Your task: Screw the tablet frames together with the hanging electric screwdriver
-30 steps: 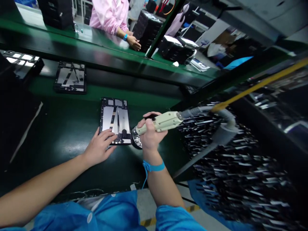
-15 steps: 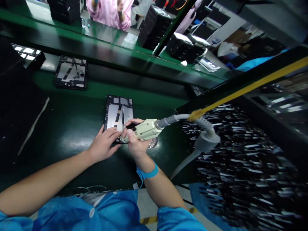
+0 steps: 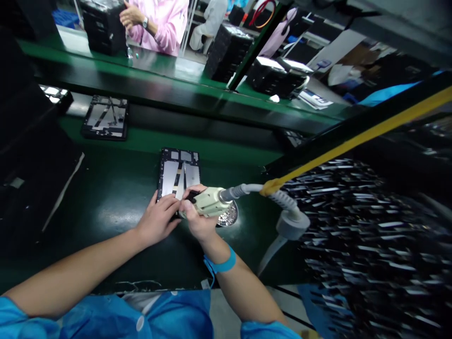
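Note:
A black-framed device with silver panels (image 3: 170, 175) lies on the green bench in front of me. My left hand (image 3: 158, 219) rests at its near left corner, fingers closed around the edge. My right hand (image 3: 200, 220) is wrapped round a pale green electric screwdriver (image 3: 211, 201), whose tip is over the near end of the device and hidden by my fingers. A grey cable runs from the tool's back to the right. Just right of my right hand, partly behind the tool, sits a round dish of small shiny pieces (image 3: 229, 215).
A similar device (image 3: 106, 117) lies at the back left. Dark stacks (image 3: 35, 155) stand on the left. Many black and silver parts (image 3: 356, 226) fill the right side. A yellow strap (image 3: 328, 148) holds the cable. Across the bench is a person in pink (image 3: 165, 28).
The whole view has shifted, so the bench items appear slightly lower. Both hands stay at the device's near end with the screwdriver. The person across has moved their hands.

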`<action>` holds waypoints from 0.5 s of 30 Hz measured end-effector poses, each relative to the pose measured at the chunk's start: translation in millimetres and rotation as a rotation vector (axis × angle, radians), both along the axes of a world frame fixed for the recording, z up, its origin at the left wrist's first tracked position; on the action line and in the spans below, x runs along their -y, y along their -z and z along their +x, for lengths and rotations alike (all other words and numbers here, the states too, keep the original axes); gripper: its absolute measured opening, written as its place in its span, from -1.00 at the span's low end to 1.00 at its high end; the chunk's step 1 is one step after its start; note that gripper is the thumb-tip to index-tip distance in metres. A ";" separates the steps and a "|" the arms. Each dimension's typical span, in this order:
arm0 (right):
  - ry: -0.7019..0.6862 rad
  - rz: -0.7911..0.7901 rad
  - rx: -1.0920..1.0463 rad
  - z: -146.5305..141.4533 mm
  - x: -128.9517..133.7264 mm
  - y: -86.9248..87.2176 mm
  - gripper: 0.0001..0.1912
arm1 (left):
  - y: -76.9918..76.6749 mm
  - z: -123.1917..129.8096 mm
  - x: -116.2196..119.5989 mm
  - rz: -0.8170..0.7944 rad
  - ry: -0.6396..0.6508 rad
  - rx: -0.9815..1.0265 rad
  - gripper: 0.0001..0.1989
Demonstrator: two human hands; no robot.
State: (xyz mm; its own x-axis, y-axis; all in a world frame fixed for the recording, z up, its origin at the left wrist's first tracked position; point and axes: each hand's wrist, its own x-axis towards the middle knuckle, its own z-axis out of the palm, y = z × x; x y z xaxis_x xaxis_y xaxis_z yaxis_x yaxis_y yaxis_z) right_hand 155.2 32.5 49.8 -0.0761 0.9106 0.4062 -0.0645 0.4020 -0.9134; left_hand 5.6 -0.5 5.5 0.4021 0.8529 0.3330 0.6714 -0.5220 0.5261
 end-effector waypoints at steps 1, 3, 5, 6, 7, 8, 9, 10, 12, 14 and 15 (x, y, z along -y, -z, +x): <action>0.002 -0.001 -0.007 0.7 -0.7 -0.9 -0.72 | 0.5 0.7 -0.2 0.009 -0.009 -0.007 -0.63; 0.013 -0.012 -0.052 3.8 -3.0 -5.2 -0.72 | 1.8 1.0 -5.5 0.021 -0.033 -0.017 -0.60; 0.037 -0.021 -0.122 9.3 -6.3 -11.2 -0.74 | 3.2 -1.2 -22.1 0.030 -0.071 -0.035 -0.59; 0.058 -0.018 -0.156 12.8 -8.1 -13.9 -0.74 | 3.7 -3.3 -35.5 0.035 -0.097 -0.049 -0.59; 0.086 -0.011 -0.177 16.4 -10.0 -15.7 -0.74 | 4.0 -6.0 -52.2 0.041 -0.129 -0.065 -0.60; 0.117 -0.003 -0.183 19.9 -11.8 -16.6 -0.74 | 3.9 -9.0 -71.8 0.049 -0.169 -0.081 -0.60; 0.141 -0.001 -0.168 23.0 -13.5 -16.3 -0.74 | 3.4 -12.4 -93.2 0.057 -0.211 -0.094 -0.61; 0.155 -0.010 -0.138 25.7 -14.9 -15.0 -0.74 | 2.5 -16.1 -115.5 0.065 -0.255 -0.100 -0.61; 0.163 -0.043 -0.068 29.9 -16.9 -10.5 -0.77 | -0.6 -25.6 -158.5 0.076 -0.359 -0.098 -0.60; 0.160 -0.064 -0.023 33.1 -17.5 -6.2 -0.78 | -6.5 -41.1 -193.6 0.080 -0.474 -0.080 -0.54; 0.165 -0.063 -0.013 34.5 -17.4 -4.8 -0.78 | -10.8 -52.4 -206.9 0.079 -0.538 -0.068 -0.51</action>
State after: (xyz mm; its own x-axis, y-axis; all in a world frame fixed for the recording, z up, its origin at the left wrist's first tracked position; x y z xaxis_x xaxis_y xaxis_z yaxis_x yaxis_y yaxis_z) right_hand 189.7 49.9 54.6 0.0810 0.9342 0.3475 -0.0143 0.3498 -0.9367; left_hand -46.7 206.5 16.4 -0.0611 0.9174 0.3932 0.8856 -0.1319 0.4453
